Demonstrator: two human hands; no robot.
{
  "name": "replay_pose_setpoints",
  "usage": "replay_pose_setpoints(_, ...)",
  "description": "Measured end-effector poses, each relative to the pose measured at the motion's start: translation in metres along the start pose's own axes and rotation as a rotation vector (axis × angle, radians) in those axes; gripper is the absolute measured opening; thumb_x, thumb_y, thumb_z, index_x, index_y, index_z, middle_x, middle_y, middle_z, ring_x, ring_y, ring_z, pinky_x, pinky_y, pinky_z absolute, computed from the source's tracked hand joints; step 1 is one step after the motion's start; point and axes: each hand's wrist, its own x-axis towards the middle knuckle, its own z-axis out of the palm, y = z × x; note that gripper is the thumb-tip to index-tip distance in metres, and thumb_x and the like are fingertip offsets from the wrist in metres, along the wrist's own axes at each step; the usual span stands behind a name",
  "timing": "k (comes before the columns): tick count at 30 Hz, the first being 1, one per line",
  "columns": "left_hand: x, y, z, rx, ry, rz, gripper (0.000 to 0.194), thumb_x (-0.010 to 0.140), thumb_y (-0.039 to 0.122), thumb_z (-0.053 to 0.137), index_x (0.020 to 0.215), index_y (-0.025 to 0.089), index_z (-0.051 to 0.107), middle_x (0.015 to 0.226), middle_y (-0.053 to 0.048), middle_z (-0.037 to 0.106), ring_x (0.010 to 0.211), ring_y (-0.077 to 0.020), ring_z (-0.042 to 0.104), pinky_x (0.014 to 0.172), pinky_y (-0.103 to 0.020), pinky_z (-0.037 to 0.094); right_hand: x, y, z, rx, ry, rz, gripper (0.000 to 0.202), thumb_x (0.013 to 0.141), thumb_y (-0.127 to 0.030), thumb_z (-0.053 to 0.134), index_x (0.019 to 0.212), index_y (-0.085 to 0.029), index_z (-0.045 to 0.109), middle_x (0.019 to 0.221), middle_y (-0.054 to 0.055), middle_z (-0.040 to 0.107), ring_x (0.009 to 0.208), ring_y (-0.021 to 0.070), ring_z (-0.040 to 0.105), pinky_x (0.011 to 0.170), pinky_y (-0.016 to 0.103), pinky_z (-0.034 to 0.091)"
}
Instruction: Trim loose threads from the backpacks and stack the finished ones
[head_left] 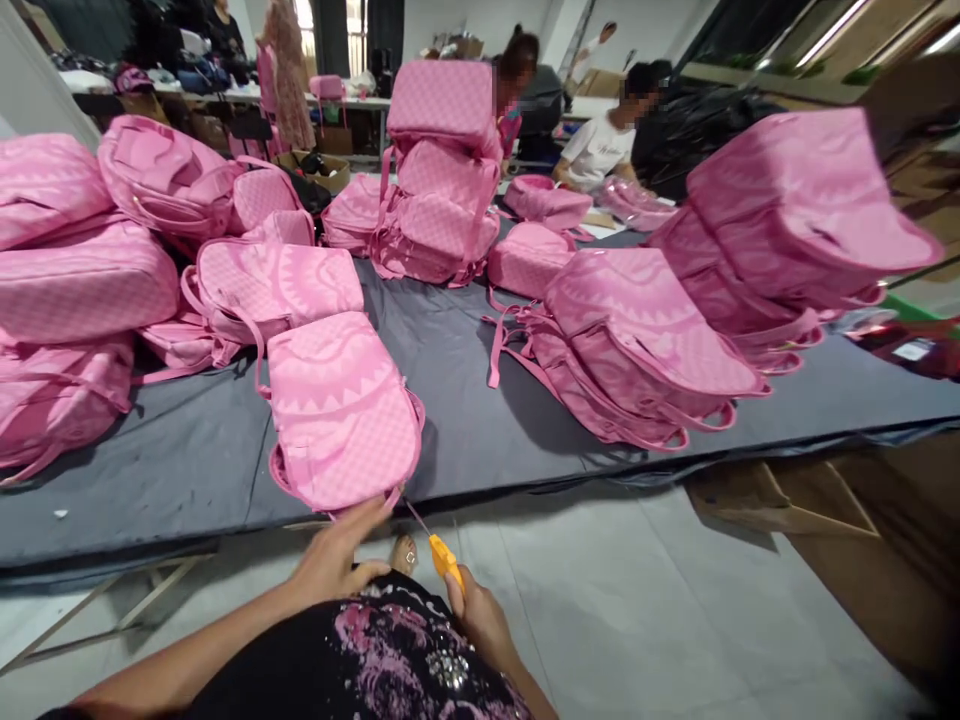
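Observation:
A pink patterned backpack [341,410] lies flat at the front edge of the grey-covered table. Fingers extended, my left hand [341,550] touches or nearly touches its lower edge, holding nothing that I can see. My right hand [476,610] is wrapped round the handle of a yellow tool [444,558], just off the table's edge. From the tool a thin shaft or strand runs up to the backpack's lower right corner; its exact nature is too small to tell.
Piled pink backpacks [82,275] cover the table's left. Another stack [442,190] stands at the back, and more backpacks [637,340] lean at right. Two people work across the table [450,400]. An open cardboard box [780,500] sits below at right.

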Motion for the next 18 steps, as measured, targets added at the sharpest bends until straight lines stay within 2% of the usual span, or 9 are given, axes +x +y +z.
replay_pose_setpoints(2,0.008,-0.013,-0.013,0.333,0.143,0.048,0.088,0.067,0.038,0.081,0.146,0.023,0.045,0.154,-0.017,0.038,0.146,-0.0407,0.025,0.118,-0.059,0.017,0.005,0.003,0.001,0.006,-0.009,-0.025,0.043,0.1,-0.038,0.023,0.106,-0.019,0.061,0.086,0.009,0.072,0.077,0.0236,0.068,0.063,0.029,0.04)
replay_pose_setpoints(3,0.015,-0.022,-0.018,0.436,0.198,0.034,0.095,0.064,0.032,0.082,0.149,0.021,0.041,0.16,-0.017,0.027,0.149,-0.0419,0.013,0.118,-0.062,0.012,0.006,0.006,0.002,0.02,-0.014,-0.04,0.042,0.1,-0.038,0.023,0.105,-0.019,0.061,0.085,0.009,0.072,0.076,0.0232,0.068,0.062,0.029,0.04)
replay_pose_setpoints(4,0.023,-0.032,-0.024,0.497,0.244,0.007,0.094,0.064,0.024,0.08,0.149,0.02,0.041,0.161,-0.017,0.022,0.149,-0.0415,0.008,0.118,-0.062,0.011,0.007,0.01,0.003,0.048,-0.016,-0.056,0.042,0.099,-0.039,0.024,0.104,-0.019,0.06,0.083,0.008,0.072,0.075,0.0228,0.068,0.062,0.029,0.04)
replay_pose_setpoints(6,0.039,-0.044,-0.036,0.497,0.316,-0.064,0.077,0.069,0.01,0.067,0.143,0.019,0.049,0.157,-0.016,0.033,0.148,-0.0376,0.02,0.119,-0.056,0.018,0.007,0.017,0.002,0.15,-0.004,-0.105,0.043,0.098,-0.044,0.023,0.1,-0.02,0.059,0.075,0.006,0.069,0.069,0.0217,0.066,0.059,0.028,0.039)
replay_pose_setpoints(8,0.054,-0.038,-0.049,0.435,0.354,-0.143,0.065,0.072,0.003,0.055,0.134,0.02,0.06,0.144,-0.014,0.053,0.137,-0.0333,0.045,0.115,-0.049,0.032,0.005,0.018,0.0,0.298,0.035,-0.203,0.046,0.097,-0.052,0.024,0.093,-0.021,0.057,0.063,0.004,0.063,0.059,0.0198,0.062,0.054,0.028,0.038)
replay_pose_setpoints(10,0.068,-0.013,-0.066,0.459,0.358,-0.208,0.059,0.074,0.003,0.051,0.127,0.022,0.066,0.129,-0.011,0.066,0.118,-0.0304,0.062,0.106,-0.044,0.044,0.001,0.01,-0.005,0.458,0.094,-0.309,0.048,0.095,-0.06,0.026,0.086,-0.021,0.053,0.054,0.001,0.057,0.048,0.0174,0.055,0.05,0.027,0.037)
replay_pose_setpoints(14,0.092,0.059,-0.104,0.694,0.433,-0.203,0.05,0.079,0.009,0.049,0.123,0.025,0.068,0.112,-0.007,0.074,0.102,-0.0261,0.07,0.09,-0.034,0.051,-0.008,-0.014,-0.018,0.706,0.315,-0.355,0.046,0.096,-0.061,0.031,0.082,-0.021,0.049,0.051,-0.002,0.051,0.042,0.0138,0.047,0.045,0.025,0.038)
replay_pose_setpoints(16,0.102,0.086,-0.116,0.721,0.466,-0.164,0.044,0.079,0.011,0.048,0.114,0.025,0.072,0.1,-0.005,0.077,0.095,-0.0239,0.071,0.082,-0.03,0.051,-0.009,-0.02,-0.027,0.71,0.378,-0.341,0.046,0.097,-0.059,0.029,0.078,-0.022,0.048,0.052,-0.001,0.051,0.043,0.0138,0.047,0.046,0.026,0.039)
replay_pose_setpoints(18,0.11,0.103,-0.118,0.732,0.453,-0.104,0.04,0.079,0.012,0.048,0.108,0.025,0.073,0.093,-0.004,0.077,0.091,-0.0229,0.072,0.076,-0.028,0.05,-0.004,-0.023,-0.039,0.624,0.373,-0.321,0.049,0.097,-0.061,0.026,0.074,-0.023,0.047,0.052,0.0,0.052,0.044,0.015,0.049,0.047,0.027,0.039)
